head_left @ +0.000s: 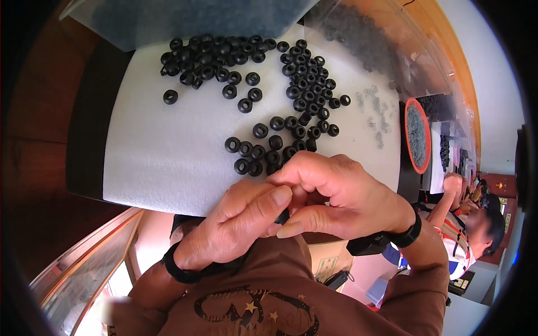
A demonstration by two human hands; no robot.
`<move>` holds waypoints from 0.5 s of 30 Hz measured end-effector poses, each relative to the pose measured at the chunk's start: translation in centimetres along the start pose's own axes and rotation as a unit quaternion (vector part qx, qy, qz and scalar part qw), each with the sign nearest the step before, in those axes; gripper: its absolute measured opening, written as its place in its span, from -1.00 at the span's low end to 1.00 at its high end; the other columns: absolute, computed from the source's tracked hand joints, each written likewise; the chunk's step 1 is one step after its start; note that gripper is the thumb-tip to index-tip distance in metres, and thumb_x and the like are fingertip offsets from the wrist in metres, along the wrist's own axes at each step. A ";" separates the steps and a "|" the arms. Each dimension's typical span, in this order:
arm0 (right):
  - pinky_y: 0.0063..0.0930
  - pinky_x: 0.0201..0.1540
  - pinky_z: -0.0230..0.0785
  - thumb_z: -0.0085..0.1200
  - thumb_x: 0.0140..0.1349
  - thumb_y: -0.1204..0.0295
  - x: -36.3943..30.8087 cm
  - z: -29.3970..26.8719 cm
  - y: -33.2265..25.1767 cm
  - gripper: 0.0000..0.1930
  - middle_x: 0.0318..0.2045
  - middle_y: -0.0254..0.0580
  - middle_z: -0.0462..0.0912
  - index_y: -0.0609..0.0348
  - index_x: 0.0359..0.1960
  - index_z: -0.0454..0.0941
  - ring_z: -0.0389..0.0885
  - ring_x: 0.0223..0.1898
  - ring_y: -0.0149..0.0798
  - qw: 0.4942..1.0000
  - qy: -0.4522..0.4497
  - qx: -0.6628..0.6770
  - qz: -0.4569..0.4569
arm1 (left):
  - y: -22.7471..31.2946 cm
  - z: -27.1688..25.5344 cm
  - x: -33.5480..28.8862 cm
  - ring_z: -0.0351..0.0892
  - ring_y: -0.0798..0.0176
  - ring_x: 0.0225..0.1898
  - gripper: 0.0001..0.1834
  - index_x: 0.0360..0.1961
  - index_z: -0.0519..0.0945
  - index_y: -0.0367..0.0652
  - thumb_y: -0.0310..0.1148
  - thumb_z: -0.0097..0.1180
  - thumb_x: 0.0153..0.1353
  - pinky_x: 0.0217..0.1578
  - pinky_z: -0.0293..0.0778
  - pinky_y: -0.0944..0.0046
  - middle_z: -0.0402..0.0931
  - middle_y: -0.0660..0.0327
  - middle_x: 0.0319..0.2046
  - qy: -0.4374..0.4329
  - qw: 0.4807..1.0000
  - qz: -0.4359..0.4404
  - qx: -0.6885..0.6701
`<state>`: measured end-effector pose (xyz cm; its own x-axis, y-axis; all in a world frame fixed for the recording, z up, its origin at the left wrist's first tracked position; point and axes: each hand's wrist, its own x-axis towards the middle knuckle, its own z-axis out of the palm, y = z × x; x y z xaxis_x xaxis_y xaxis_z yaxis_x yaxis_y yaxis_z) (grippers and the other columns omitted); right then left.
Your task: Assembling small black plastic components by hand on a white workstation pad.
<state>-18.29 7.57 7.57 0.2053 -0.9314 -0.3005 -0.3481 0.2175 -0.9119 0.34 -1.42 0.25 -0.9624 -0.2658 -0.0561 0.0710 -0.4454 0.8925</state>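
My left hand [232,221] and my right hand [344,190] meet at the near edge of a white-covered table [162,151]. Both are closed, thumbs and fingertips pinched together. A dark bit shows between the fingertips, mostly covered, so its kind cannot be made out. Just beyond my hands lie loose black rings [260,130], rounded like beads with a hole through each. They spread back into a column of rings [305,84] and a denser heap [207,56] at the far left. Small clear pieces [378,115] are scattered to the right.
A translucent bin [185,22] of dark pieces stands at the far edge, and another clear bin [381,50] at the far right. An orange-rimmed basket [408,134] of small grey pieces sits on the right. Beyond it, another person [465,229] sits with hands raised.
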 end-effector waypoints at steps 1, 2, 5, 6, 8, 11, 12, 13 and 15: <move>-0.58 -0.34 0.49 0.38 0.22 0.44 0.0 0.1 0.0 -0.58 -0.30 -0.23 0.69 0.32 0.04 0.49 0.66 -0.36 -0.48 1.000 0.008 -0.028 -0.012 | 0.0 -0.1 0.0 0.30 0.50 -0.48 -0.52 -0.39 0.55 -0.27 -0.16 -0.20 0.59 -0.47 0.25 0.39 0.42 0.36 -0.56 0.000 1.000 0.002 0.006; -0.57 -0.34 0.49 0.38 0.22 0.44 0.0 0.1 0.1 -0.57 -0.30 -0.22 0.69 0.32 0.04 0.49 0.66 -0.37 -0.44 0.998 0.015 -0.056 -0.024 | -0.1 0.0 0.1 0.30 0.50 -0.49 -0.52 -0.38 0.55 -0.27 -0.16 -0.20 0.59 -0.47 0.25 0.39 0.42 0.36 -0.56 -0.001 1.000 -0.003 -0.016; -0.51 -0.30 0.51 0.38 0.21 0.47 0.1 0.5 0.3 -0.59 -0.29 -0.17 0.70 0.31 0.03 0.50 0.70 -0.34 -0.34 0.996 0.034 -0.074 -0.044 | 0.1 0.4 0.3 0.30 0.49 -0.50 -0.53 -0.37 0.53 -0.28 -0.17 -0.21 0.60 -0.48 0.25 0.38 0.40 0.37 -0.56 0.005 0.998 -0.015 -0.055; -0.49 -0.28 0.52 0.38 0.20 0.49 0.2 0.6 0.4 -0.59 -0.28 -0.16 0.71 0.31 0.03 0.50 0.72 -0.32 -0.30 0.996 0.040 -0.069 -0.048 | 0.4 0.6 0.3 0.29 0.49 -0.51 -0.53 -0.38 0.52 -0.27 -0.17 -0.22 0.60 -0.48 0.24 0.38 0.39 0.37 -0.57 0.013 0.998 -0.015 -0.051; -0.44 -0.24 0.54 0.37 0.21 0.48 0.1 1.0 0.5 -0.60 -0.25 -0.13 0.71 0.30 0.04 0.51 0.73 -0.27 -0.24 0.998 0.057 -0.018 -0.029 | 0.6 0.7 0.3 0.26 0.50 -0.52 -0.53 -0.40 0.48 -0.25 -0.16 -0.23 0.60 -0.50 0.22 0.38 0.36 0.39 -0.57 0.032 0.997 -0.032 -0.058; -0.32 -0.29 0.53 0.29 0.26 0.41 0.3 1.6 0.6 -0.68 -0.31 -0.09 0.69 0.25 -0.04 0.49 0.73 -0.32 -0.11 0.988 0.107 -0.064 -0.096 | 0.0 0.4 0.1 0.23 0.52 -0.53 -0.51 -0.43 0.44 -0.19 -0.09 -0.23 0.61 -0.53 0.19 0.40 0.33 0.40 -0.57 0.041 0.994 -0.054 -0.087; -0.27 -0.33 0.52 0.25 0.28 0.38 0.3 1.5 0.4 -0.72 -0.35 -0.08 0.67 0.23 -0.08 0.47 0.72 -0.35 -0.06 0.977 0.128 -0.106 -0.132 | -0.5 0.0 0.0 0.22 0.53 -0.53 -0.50 -0.44 0.43 -0.17 -0.06 -0.23 0.60 -0.54 0.18 0.40 0.32 0.40 -0.57 0.031 0.994 -0.041 -0.097; -0.23 -0.30 0.54 0.23 0.28 0.37 0.1 1.4 0.2 -0.67 -0.25 -0.05 0.66 0.26 -0.01 0.48 0.70 -0.34 -0.02 0.968 0.126 -0.152 -0.154 | -0.8 -0.2 0.0 0.21 0.54 -0.53 -0.49 -0.45 0.41 -0.15 -0.03 -0.23 0.60 -0.54 0.17 0.41 0.32 0.40 -0.56 0.020 0.994 -0.030 -0.108; -0.26 -0.32 0.55 0.23 0.27 0.36 -0.5 2.1 -0.1 -0.66 -0.30 -0.10 0.63 0.27 0.00 0.48 0.68 -0.37 -0.02 0.950 0.146 -0.208 -0.180 | -1.2 0.3 -0.5 0.21 0.52 -0.56 -0.45 -0.36 0.48 -0.22 0.07 -0.17 0.55 -0.58 0.13 0.42 0.36 0.36 -0.54 0.025 0.992 0.012 -0.121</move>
<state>-16.39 8.59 7.24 0.1387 -0.9781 0.1551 -0.6472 -0.2080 -0.7334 0.65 -0.47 -0.68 -0.9459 -0.3180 -0.0640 0.1603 -0.6298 0.7601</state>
